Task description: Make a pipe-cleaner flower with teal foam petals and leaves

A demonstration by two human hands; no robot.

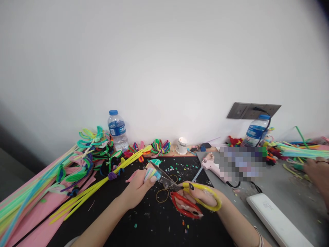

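My left hand [136, 187] is closed, thumb and fingers pinching a small pastel bundle of pipe cleaners [152, 173] in blue, white, pink and green. In my right hand [196, 193] is a pair of scissors [212, 202] with one yellow and one red handle loop. Their metal blades reach left to the bundle, partly apart, one passing along its upper right side. Whether they touch it I cannot tell. Beneath the blades, thin gold-coloured rings [162, 196] lie on the black mat [154, 226] among small coloured clippings.
Yellow pipe cleaners [84, 197] and tangled coloured ones [77, 168] lie left. Bottles [118, 130] [255, 132], a paper cup [181, 145] and a pink glue gun [214, 167] stand or lie behind. A white power bank [277, 219] and another person's hand [317, 175] are right.
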